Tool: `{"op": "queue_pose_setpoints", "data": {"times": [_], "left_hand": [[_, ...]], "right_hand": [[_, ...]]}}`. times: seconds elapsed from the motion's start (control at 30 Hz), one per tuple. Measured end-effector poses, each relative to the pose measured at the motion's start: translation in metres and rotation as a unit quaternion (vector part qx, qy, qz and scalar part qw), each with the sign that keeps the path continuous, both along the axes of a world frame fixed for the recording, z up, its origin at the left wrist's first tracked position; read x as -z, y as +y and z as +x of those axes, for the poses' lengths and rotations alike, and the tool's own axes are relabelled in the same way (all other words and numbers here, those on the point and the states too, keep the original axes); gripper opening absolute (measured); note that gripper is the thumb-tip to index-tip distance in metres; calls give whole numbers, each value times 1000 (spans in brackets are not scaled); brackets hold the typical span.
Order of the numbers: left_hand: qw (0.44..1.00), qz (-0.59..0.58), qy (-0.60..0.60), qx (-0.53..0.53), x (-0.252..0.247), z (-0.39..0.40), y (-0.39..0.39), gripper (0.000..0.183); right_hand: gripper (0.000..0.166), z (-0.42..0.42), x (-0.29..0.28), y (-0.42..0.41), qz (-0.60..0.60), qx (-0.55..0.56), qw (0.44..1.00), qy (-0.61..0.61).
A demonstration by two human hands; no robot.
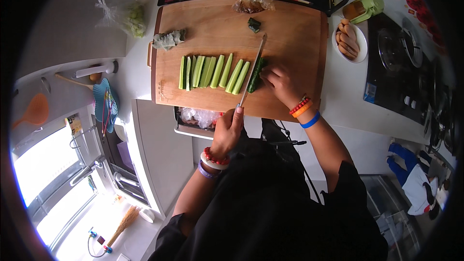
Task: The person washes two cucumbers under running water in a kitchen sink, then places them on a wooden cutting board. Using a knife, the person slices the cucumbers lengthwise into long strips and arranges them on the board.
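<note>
My left hand grips the handle of a kitchen knife, its thumb along the top. The narrow-looking blade points away from me across a wooden cutting board. Against the blade's right side lies a dark green cucumber piece, skin up. Curled fingers of my right hand touch that piece's right edge. Left of the knife, several pale green cucumber strips lie side by side in a row. Two small dark green cucumber ends sit beyond the knife tip.
A crumpled wrap and a tied plastic bag lie on the board. Right of it stand a plate of sausage-like pieces, a green-handled jug and a black cooktop. An open drawer juts out below the board's near edge.
</note>
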State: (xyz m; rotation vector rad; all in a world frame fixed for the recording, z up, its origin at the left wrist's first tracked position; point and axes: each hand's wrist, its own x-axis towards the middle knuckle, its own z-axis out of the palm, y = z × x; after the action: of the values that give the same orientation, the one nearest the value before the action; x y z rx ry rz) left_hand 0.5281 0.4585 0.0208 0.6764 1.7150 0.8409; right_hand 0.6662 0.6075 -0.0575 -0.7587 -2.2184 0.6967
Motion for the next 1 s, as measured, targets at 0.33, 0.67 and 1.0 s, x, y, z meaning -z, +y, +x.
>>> {"op": "queue_pose_setpoints", "data": {"times": [0.33,0.67,1.0], "left_hand": [[999,-48,20,15,1,-2,1,49],[1000,9,4,15,13,-4,5,47],[999,-28,-9,31,9,-9,-5,50]], "right_hand": [[11,2,-15,4,44,-21,995,-84],[11,-2,-12,5,49,-31,995,-80],[15,-1,-14,4,32,-28,995,-93]]}}
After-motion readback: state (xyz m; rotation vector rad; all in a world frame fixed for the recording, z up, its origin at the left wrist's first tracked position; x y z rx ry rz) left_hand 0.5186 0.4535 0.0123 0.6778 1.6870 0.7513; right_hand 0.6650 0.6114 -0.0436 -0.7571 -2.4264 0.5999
